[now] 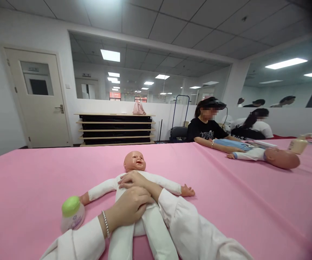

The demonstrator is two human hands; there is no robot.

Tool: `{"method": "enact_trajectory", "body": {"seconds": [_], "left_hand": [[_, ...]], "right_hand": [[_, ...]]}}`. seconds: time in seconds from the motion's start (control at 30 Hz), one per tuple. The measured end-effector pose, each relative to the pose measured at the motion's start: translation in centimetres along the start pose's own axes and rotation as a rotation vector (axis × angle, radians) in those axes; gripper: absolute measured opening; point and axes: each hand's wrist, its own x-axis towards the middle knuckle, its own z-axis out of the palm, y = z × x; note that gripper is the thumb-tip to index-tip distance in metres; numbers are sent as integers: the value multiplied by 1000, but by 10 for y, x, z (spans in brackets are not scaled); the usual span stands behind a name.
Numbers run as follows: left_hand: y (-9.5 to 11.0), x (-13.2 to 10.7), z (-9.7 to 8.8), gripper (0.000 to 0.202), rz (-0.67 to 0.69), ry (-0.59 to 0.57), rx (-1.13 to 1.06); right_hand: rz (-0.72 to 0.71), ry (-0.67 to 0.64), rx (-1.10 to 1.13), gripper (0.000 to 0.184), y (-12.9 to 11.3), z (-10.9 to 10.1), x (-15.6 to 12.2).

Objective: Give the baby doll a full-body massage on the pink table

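Observation:
A baby doll (134, 161) with a white cloth body lies on its back on the pink-covered table, head away from me and arms spread. My right hand (134, 180) rests flat on its chest, fingers stretched to the left. Lower down, across the belly, lies my left hand (130, 205), its fingers gently bent and close to my right wrist. Neither hand grips anything that I can see. A bottle with a green cap (71, 207) stands left of the doll, by the doll's hand on that side.
Across the pink table (226, 202) at right, a person in a black shirt (206, 129) handles another doll (280, 158). A pump bottle (298, 145) stands beyond that doll's head. Behind the table are a stacked shelf unit (115, 122) and a dark chair (179, 133).

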Motion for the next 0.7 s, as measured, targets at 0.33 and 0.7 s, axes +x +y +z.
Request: {"method": "enact_trajectory", "body": {"seconds": [0.33,0.7], "left_hand": [[-3,-13,26,27,33,158,150],[0,-10,32,40,94,51,113]], "right_hand": [[54,151,24,32,-9,5,-10],[33,239,30,20,-12,6,-18]]}}
